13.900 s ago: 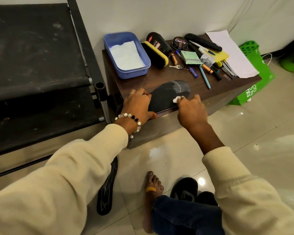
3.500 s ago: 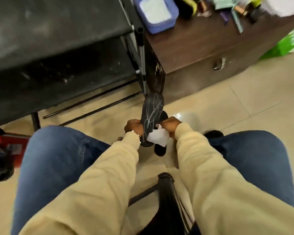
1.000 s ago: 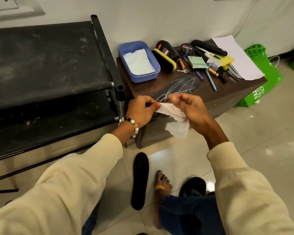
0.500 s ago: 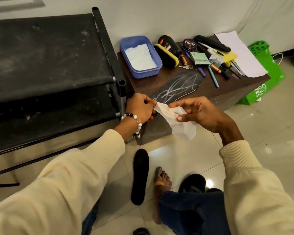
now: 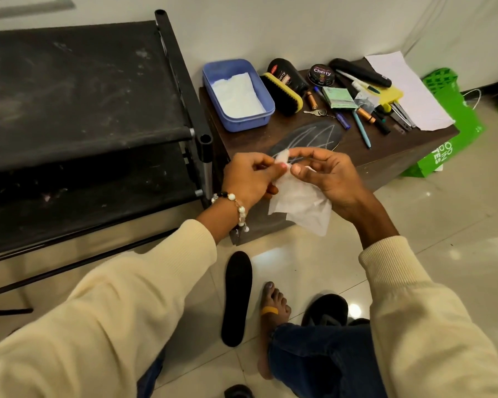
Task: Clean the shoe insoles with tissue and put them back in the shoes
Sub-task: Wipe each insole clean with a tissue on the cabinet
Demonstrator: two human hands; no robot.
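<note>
Both hands, left (image 5: 249,178) and right (image 5: 327,179), pinched one tissue (image 5: 298,203). Two insoles: one (image 5: 314,137) on table (image 5: 391,152), one (image 5: 237,297) on floor.

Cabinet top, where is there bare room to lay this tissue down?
On the cabinet top, bare wood shows in front of the blue tub, left of the insole, and along the front right edge below the pens. The back half is crowded.

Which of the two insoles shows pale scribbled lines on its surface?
The insole on the table, behind the hands; the insole on the floor beside the bare foot is plain black.
</note>
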